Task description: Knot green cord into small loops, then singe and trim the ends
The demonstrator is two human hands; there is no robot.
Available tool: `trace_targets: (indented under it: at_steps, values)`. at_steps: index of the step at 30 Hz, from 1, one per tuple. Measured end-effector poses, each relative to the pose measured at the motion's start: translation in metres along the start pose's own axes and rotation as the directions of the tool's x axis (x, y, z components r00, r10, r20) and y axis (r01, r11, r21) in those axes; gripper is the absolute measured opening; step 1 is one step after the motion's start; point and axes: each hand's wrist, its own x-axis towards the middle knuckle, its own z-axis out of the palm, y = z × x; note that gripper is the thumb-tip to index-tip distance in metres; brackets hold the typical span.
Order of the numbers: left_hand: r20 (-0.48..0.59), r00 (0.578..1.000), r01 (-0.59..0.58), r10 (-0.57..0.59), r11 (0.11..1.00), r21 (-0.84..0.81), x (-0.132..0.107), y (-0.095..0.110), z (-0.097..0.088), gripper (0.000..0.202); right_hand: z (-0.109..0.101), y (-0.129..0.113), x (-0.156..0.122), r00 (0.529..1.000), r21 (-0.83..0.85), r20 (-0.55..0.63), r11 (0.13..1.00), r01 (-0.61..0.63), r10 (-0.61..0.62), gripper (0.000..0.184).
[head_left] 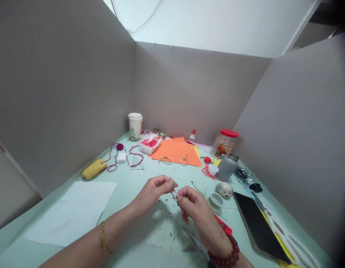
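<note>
The left hand (159,187) and right hand (195,204) each pinch a thin strand (175,193) between closed fingertips, holding it above the table (154,243), over scattered bits (170,214). A phone (257,223) lies beyond the right hand, to its right.

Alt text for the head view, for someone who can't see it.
A person's left hand and right hand pinch a small thin piece above a pale green table scattered with tiny bits. Beyond lie orange paper and a red-and-white packet. A yellow corn cob and white sheet are at left, a black phone at right.
</note>
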Motion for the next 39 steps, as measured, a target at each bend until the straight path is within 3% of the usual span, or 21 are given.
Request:
trace_targets:
  at_steps: [8, 12, 22, 31, 39]
  values:
    - [0.068, 0.998, -0.008, 0.009, 1.0, -0.014, 0.0, -0.001, 0.0, 0.023, -0.001, -0.007, -0.002, 0.999, 0.144, 0.031, 0.989, -0.028, 0.024, 0.024]
    - [0.069, 0.998, -0.013, 0.013, 1.0, -0.002, -0.001, 0.0, 0.003, 0.023, -0.003, -0.006, 0.0, 1.0, 0.101, -0.015, 0.995, 0.014, -0.013, 0.025]
    - [0.129, 0.992, 0.011, -0.008, 1.0, -0.025, -0.001, -0.002, 0.004, 0.026, -0.004, -0.002, 0.002, 1.0, 0.18, 0.03, 0.984, 0.002, -0.008, 0.032]
    - [0.11, 0.994, 0.007, -0.003, 0.999, -0.039, 0.001, -0.011, 0.006, 0.022, -0.006, -0.003, 0.002, 0.991, 0.263, 0.112, 0.96, -0.099, 0.071, 0.029]
    - [0.088, 0.996, -0.001, 0.006, 0.998, -0.065, 0.005, -0.021, 0.002, 0.024, -0.007, -0.003, 0.001, 0.988, 0.302, 0.156, 0.951, -0.063, 0.016, 0.035]
